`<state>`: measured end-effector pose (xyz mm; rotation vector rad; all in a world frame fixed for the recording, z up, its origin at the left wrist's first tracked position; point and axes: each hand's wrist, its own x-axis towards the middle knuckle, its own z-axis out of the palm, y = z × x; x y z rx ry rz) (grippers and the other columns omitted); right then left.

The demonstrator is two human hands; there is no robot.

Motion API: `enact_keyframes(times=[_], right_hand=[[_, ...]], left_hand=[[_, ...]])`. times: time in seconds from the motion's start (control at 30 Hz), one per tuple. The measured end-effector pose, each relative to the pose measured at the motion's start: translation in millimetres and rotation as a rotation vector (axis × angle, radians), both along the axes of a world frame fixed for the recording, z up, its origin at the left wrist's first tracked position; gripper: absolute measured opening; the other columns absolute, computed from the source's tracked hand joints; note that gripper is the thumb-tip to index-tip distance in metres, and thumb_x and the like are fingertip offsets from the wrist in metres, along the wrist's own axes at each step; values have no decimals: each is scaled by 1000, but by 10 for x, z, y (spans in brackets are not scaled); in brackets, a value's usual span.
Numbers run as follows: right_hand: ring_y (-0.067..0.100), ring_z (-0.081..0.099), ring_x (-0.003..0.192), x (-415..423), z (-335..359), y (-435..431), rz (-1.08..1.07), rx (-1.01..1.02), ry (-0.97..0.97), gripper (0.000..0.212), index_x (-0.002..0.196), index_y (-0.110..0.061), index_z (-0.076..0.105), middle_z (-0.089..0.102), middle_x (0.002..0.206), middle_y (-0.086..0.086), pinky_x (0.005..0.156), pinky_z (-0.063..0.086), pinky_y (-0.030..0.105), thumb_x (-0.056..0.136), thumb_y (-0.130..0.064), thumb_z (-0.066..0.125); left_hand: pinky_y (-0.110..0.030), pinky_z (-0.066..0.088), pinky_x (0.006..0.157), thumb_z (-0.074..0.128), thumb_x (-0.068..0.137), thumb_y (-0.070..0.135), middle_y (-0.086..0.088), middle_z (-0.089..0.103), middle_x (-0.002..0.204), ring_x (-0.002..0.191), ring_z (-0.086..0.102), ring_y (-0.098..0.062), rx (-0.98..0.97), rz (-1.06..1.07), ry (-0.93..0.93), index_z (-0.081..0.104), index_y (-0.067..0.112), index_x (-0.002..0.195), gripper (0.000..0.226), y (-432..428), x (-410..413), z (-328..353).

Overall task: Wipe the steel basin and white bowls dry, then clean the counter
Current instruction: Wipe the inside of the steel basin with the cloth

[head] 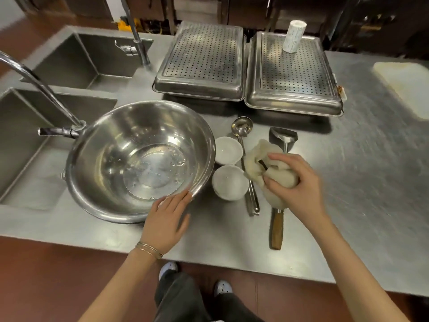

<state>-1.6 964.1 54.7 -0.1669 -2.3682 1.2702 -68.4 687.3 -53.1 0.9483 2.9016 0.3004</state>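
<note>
A large steel basin point(130, 147) sits on the steel counter point(359, 182) beside the sink, with water drops inside. My left hand point(166, 221) rests on its near rim, fingers laid over the edge. Two small white bowls, one farther point(228, 150) and one nearer point(228, 181), stand upright just right of the basin. My right hand point(294, 184) grips a crumpled beige cloth point(260, 159) above the counter, right of the bowls and over a spatula.
A steel ladle point(243, 145) lies beside the bowls; a spatula with a wooden handle point(277, 228) lies under the cloth. Two perforated steel trays point(202, 61) point(294, 73) stand behind, one bearing a paper roll point(293, 36). Two sinks point(21, 145) with faucets lie left. A white board point(406, 84) is far right.
</note>
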Motion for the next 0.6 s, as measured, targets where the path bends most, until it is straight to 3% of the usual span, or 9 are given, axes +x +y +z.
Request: enact_keyframes(times=[0.1,0.23,0.33,0.4,0.5,0.6], right_hand=[[4,55,103,-432,110,-448,142,-14,3,40,107,-29,63,61,108,-3,90,40,13,68,-27,72],[-3,52,102,-1065,-86,-1022,256,7,-75,45,108,-28,64,60,107,-7,91,35,10,68,-13,78],[16,56,103,-1491,-364,-1410,329,53,-206,45,113,-23,65,61,110,-1,96,42,31,71,-14,77],[22,54,104,-1718,-565,-1648,376,113,-312,46,118,-17,63,61,112,7,99,38,35,74,-12,75],[31,42,121,-1989,-957,-1897,470,301,-565,51,131,-15,51,48,129,15,101,25,24,82,-16,67],[35,13,138,-2172,-1420,-2006,477,571,-897,77,145,-29,21,16,151,8,111,14,52,80,-46,57]], left_hand=[[-35,27,101,17,97,44,5,60,125,109,59,-16,-35,12,-17,53,23,129,52,-347,-92,1],[-43,26,103,13,98,48,0,66,115,112,57,-24,-103,133,-12,68,21,108,63,-970,-325,-28],[-46,23,106,11,97,50,-5,65,118,117,54,-27,-112,235,-15,67,20,111,65,-1440,-598,-19],[-46,23,108,20,94,51,-10,60,124,122,49,-28,-74,302,-12,65,16,114,61,-1703,-816,-23],[-48,31,107,48,83,41,-16,44,141,134,33,-31,-1,411,-1,54,7,127,56,-1880,-1127,17],[-38,16,114,66,79,20,-19,18,153,141,13,-33,43,451,-40,28,0,142,76,-1894,-1434,32]])
